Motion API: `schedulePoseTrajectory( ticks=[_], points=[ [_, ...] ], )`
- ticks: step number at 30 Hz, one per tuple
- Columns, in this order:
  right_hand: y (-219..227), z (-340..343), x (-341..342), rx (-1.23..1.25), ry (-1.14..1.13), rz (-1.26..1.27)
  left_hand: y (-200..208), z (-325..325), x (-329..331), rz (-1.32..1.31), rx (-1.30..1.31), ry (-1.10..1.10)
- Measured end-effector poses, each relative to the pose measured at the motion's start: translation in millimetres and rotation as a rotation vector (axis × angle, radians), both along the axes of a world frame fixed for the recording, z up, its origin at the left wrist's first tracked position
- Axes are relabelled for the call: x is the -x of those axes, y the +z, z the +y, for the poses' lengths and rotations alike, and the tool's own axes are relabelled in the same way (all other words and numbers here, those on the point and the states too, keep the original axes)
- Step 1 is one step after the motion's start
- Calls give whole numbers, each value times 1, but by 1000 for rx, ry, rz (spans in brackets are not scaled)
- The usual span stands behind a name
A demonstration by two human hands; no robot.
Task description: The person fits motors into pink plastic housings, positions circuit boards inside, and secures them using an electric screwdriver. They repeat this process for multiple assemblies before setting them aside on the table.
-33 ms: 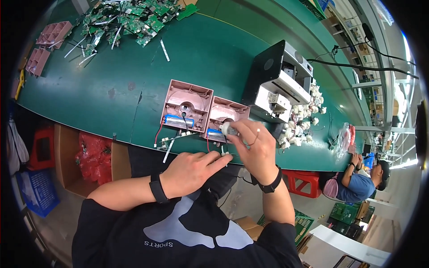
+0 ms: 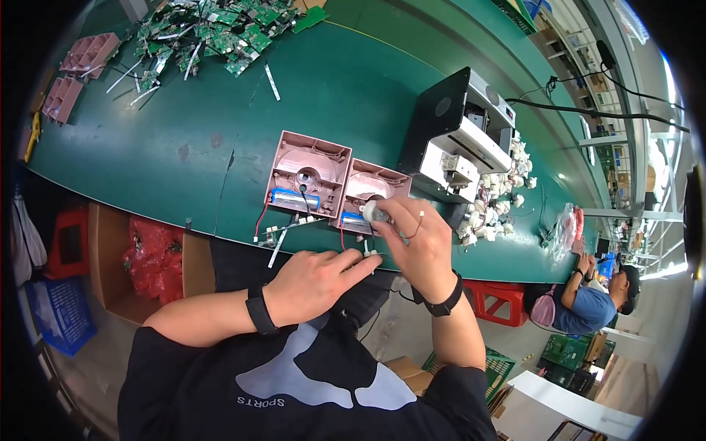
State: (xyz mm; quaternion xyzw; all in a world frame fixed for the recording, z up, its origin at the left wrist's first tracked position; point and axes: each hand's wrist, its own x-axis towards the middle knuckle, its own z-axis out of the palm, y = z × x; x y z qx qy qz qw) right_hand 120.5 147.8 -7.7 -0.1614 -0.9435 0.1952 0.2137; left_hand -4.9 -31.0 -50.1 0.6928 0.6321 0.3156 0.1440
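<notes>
Two pink plastic housings sit side by side near the table edge: the left housing (image 2: 282,158) and the right housing (image 2: 401,180). Each has a round hole and a blue cylindrical battery (image 2: 294,198) with wires. My right hand (image 2: 423,242) reaches over the right housing, its fingers closed on a small round translucent white part (image 2: 377,212). Below that housing, at the table edge, my left hand (image 2: 312,279) has its fingers together around something small and mostly hidden, near a whitish connector (image 2: 370,254). A narrow circuit board (image 2: 283,231) with wires lies beside the left housing.
Green circuit boards (image 2: 220,33) are heaped at the far left, near more pink housings (image 2: 88,55). A black-and-white machine (image 2: 463,132) stands to the right, with white wired parts (image 2: 485,213) piled beside it. Another person (image 2: 588,301) sits farther right, near a red stool (image 2: 496,301).
</notes>
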Motion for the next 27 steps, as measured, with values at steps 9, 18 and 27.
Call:
schedulePoseTrajectory(
  ticks=[9,18,27],
  points=[
    [-8,2,13,-178,93,-60,-10,-2,-1,17,-13,-4],
    [4,-7,5,-235,60,-100,-14,-3,-2,23,-61,3],
    [-9,-1,4,-284,55,-69,-16,0,-2,-6,-61,-2]
  ],
)
